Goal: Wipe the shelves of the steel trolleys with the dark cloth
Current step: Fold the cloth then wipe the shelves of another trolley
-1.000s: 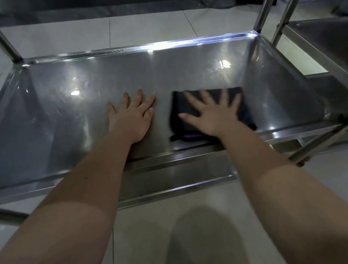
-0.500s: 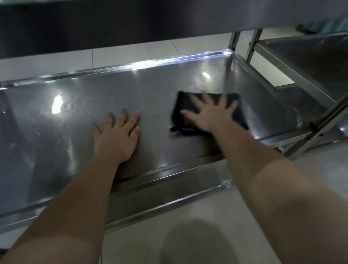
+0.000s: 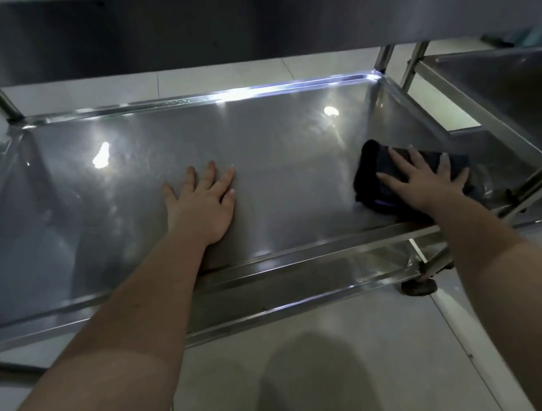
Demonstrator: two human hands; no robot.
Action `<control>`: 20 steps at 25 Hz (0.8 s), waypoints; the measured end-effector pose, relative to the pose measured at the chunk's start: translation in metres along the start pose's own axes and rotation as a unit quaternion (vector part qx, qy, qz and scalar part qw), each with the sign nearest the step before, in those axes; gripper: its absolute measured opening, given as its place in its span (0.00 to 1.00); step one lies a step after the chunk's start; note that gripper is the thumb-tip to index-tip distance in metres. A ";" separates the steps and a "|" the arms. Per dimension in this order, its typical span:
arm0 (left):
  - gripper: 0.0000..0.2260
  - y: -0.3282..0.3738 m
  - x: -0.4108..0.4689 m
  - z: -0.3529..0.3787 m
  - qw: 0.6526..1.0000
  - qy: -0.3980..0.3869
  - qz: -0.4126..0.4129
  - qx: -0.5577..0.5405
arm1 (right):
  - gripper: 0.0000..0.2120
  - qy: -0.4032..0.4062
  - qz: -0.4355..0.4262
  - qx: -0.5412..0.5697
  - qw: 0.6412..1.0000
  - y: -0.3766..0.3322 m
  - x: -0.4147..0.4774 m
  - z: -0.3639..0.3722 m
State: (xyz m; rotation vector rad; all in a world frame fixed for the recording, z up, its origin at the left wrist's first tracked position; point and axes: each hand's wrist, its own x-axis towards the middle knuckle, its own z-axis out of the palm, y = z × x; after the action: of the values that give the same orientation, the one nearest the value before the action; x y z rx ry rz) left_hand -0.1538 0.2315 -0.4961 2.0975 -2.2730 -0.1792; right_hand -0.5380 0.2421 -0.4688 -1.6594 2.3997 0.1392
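A steel trolley's middle shelf (image 3: pixel 271 143) fills the view, shiny and shallow with raised rims. A folded dark cloth (image 3: pixel 370 171) with a purple edge lies near the shelf's front right corner. My right hand (image 3: pixel 421 178) presses flat on the cloth with fingers spread. My left hand (image 3: pixel 204 203) rests flat on the bare steel near the shelf's middle, fingers straight, holding nothing.
The trolley's upper shelf (image 3: pixel 238 20) overhangs the top of the view. A lower shelf (image 3: pixel 291 292) shows beneath the front rim. A second steel trolley (image 3: pixel 505 88) stands close on the right. Pale tiled floor (image 3: pixel 319 371) lies below.
My right hand has slid the cloth rightward, from beside the left hand to the shelf's front right corner. The left hand stays planted in place.
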 end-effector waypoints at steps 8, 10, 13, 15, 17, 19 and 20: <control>0.20 -0.022 0.001 -0.029 0.963 -0.050 -0.028 -0.262 | 0.35 -0.033 -0.239 -0.026 0.970 -0.227 -0.125 0.053; 0.21 -0.025 -0.003 -0.040 0.977 -0.003 -0.015 -0.213 | 0.31 -0.043 -0.247 0.051 0.967 -0.210 -0.109 0.036; 0.23 0.024 -0.017 -0.038 0.993 0.037 0.048 -0.103 | 0.25 0.005 -0.196 0.157 0.968 -0.149 -0.071 0.018; 0.24 0.070 -0.031 -0.020 0.996 0.002 0.058 -0.065 | 0.25 -0.003 -0.177 0.132 0.975 -0.123 -0.066 0.025; 0.26 0.086 -0.039 -0.002 0.999 -0.024 0.032 -0.019 | 0.26 0.017 -0.198 0.089 0.976 -0.119 -0.069 0.037; 0.30 0.068 -0.030 0.003 1.000 -0.022 0.007 0.006 | 0.26 0.030 -0.217 0.068 0.973 -0.120 -0.068 0.043; 0.32 0.054 -0.021 0.003 1.000 -0.022 -0.007 0.010 | 0.26 0.031 -0.223 0.051 0.973 -0.120 -0.065 0.045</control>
State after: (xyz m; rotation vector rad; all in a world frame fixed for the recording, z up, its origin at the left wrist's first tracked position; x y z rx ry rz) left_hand -0.2063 0.2568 -0.4920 2.1412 -2.2943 -0.2048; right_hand -0.3986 0.2676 -0.4914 -2.1247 1.9683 -0.1082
